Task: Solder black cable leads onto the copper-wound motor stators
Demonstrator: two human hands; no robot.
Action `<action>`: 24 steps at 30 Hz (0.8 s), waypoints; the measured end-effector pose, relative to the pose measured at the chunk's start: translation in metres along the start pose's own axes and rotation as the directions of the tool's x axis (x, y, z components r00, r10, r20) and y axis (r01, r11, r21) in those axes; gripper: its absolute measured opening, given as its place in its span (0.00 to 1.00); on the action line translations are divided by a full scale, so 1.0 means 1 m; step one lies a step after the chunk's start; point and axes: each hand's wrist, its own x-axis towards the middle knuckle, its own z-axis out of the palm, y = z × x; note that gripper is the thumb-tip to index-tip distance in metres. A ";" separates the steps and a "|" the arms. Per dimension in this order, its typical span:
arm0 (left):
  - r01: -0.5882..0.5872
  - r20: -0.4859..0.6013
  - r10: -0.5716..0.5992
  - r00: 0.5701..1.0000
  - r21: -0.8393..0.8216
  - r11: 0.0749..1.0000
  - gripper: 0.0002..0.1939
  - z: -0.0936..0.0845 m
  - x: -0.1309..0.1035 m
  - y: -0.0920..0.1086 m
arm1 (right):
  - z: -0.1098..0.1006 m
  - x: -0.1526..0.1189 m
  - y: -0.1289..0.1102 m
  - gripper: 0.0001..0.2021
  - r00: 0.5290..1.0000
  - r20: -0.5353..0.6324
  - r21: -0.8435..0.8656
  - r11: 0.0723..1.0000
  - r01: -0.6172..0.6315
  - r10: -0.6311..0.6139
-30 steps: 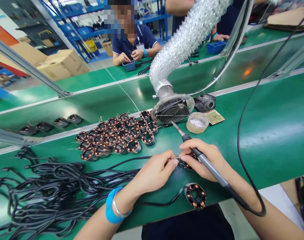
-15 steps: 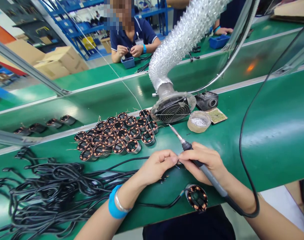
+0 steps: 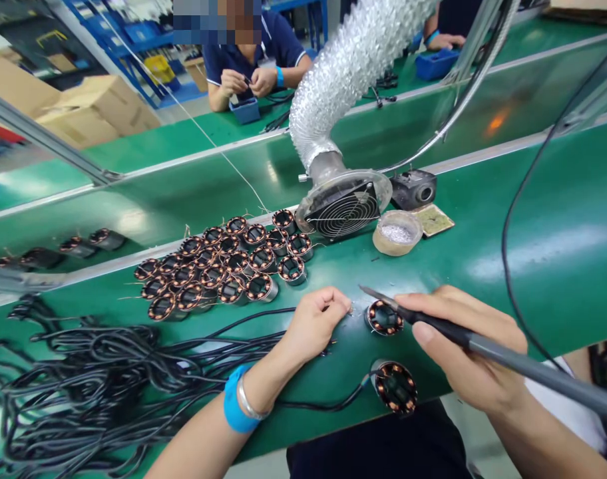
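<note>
My right hand grips a soldering iron like a pen, its tip pointing left above the bench. Just below that tip lies a copper-wound motor stator, partly covered by the iron. To the left, my left hand is closed in a pinch; whatever thin thing is between the fingertips is too small to name. Close to the bench's front edge lies another stator with a black cable joined to it. Cable ends with bare wires show beneath my left hand.
Rows of stators stand at the back left, and bundled black cables cover the left side. A fume extractor with a silver hose, a tub of bright bits and a sponge tray stand behind. Across the partition a person works.
My right hand has moved right with the soldering iron, away from my left fingertips. The stator between my hands now shows. The whole view has shifted slightly.
</note>
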 end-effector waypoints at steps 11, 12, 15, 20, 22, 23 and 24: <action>-0.026 0.020 0.025 0.999 0.063 0.998 0.14 -0.001 0.000 -0.003 | 0.006 -0.003 0.010 0.06 0.983 -0.109 -0.045 0.987 -0.154 0.149; -0.024 0.021 0.022 1.000 0.066 0.998 0.14 -0.001 0.000 -0.003 | 0.006 -0.003 0.010 0.06 0.983 -0.108 -0.041 0.988 -0.151 0.145; -0.023 0.021 0.021 1.000 0.070 0.997 0.14 0.000 0.000 -0.002 | 0.006 -0.002 0.009 0.07 0.987 -0.095 -0.027 0.990 -0.135 0.132; -0.030 0.025 0.028 0.999 0.066 0.997 0.14 0.001 0.000 -0.002 | 0.009 0.000 0.006 0.06 0.992 -0.071 -0.034 0.994 -0.102 0.100; -0.030 0.027 0.028 0.999 0.066 0.997 0.14 0.000 0.000 -0.003 | 0.010 0.000 0.004 0.07 0.996 -0.061 -0.037 0.997 -0.073 0.071; -0.029 0.029 0.027 0.999 0.069 0.997 0.14 0.000 0.000 -0.003 | 0.011 0.000 0.002 0.07 0.997 -0.054 -0.035 0.998 -0.056 0.054; -0.027 0.031 0.025 0.999 0.072 0.997 0.15 0.000 0.000 -0.003 | 0.012 0.000 0.001 0.07 0.998 -0.051 -0.031 0.999 -0.038 0.036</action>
